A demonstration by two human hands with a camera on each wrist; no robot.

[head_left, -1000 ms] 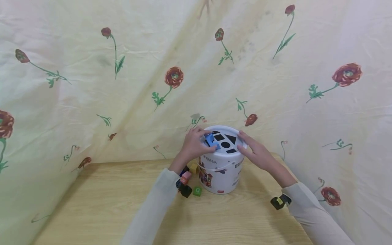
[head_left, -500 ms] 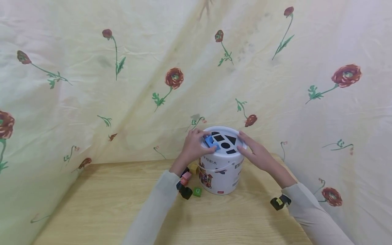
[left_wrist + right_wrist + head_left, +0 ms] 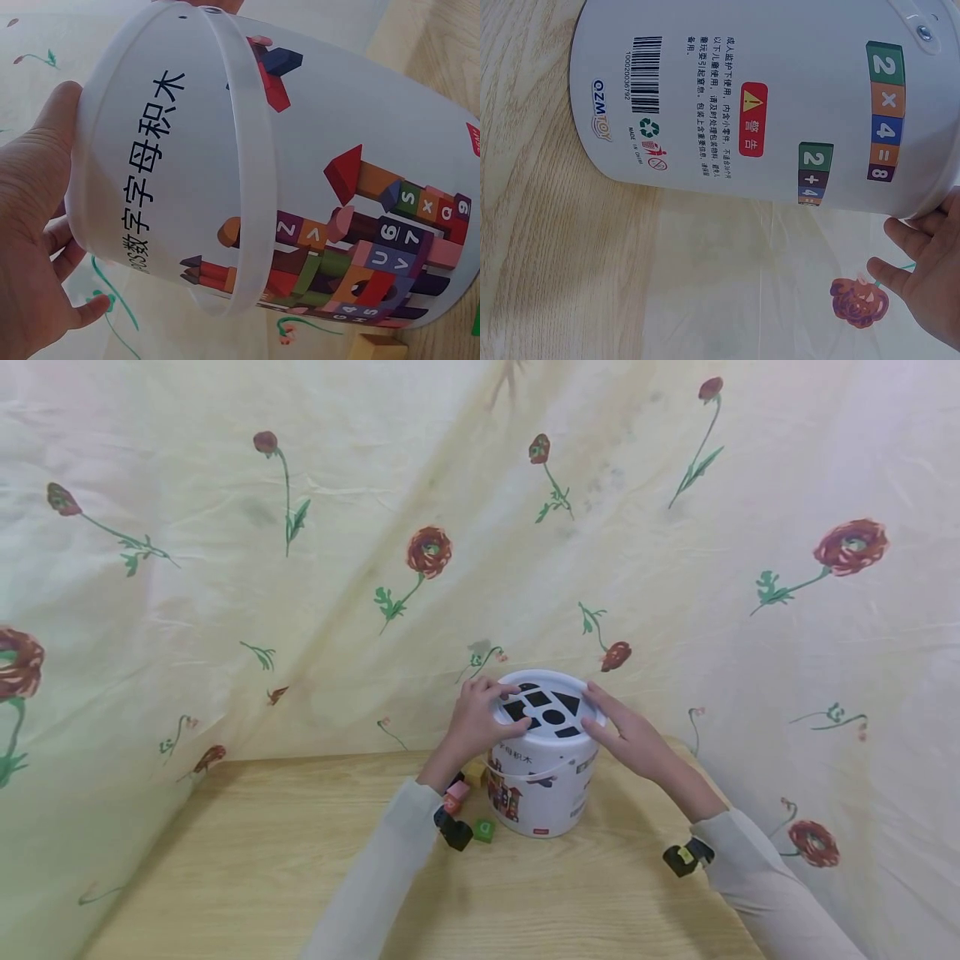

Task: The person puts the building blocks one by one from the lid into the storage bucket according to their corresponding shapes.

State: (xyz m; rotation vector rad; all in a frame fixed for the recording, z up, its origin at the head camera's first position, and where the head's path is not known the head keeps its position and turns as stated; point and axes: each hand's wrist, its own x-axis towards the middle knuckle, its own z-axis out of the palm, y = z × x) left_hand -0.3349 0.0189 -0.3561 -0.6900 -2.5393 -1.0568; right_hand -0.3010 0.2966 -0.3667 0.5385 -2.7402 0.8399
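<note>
A white bucket [image 3: 551, 814] with printed toy blocks on its wall stands upright on the table. Its white lid [image 3: 592, 710] has several dark shaped holes. My left hand [image 3: 474, 718] is at the lid's left edge, thumb and fingers spread on either side of a hole, with nothing visible between them. In the left wrist view the left hand [image 3: 34, 202] touches the rim, its palm side partly hidden. On the opposite edge of the lid rests my right hand [image 3: 633, 739], fingers extended. The right wrist view shows that right hand [image 3: 934, 262] beside the rim.
Left of the bucket lie a green block [image 3: 484, 831], a pink block [image 3: 457, 791] and a yellow block [image 3: 475, 774], partly screened by the left wrist. A flowered cloth [image 3: 337, 568] hangs behind the wooden table [image 3: 247, 852].
The blue block between my left thumb and fingers is gone from view; a dark hole shows in its place. Both hands stay almost where they were on the lid.
</note>
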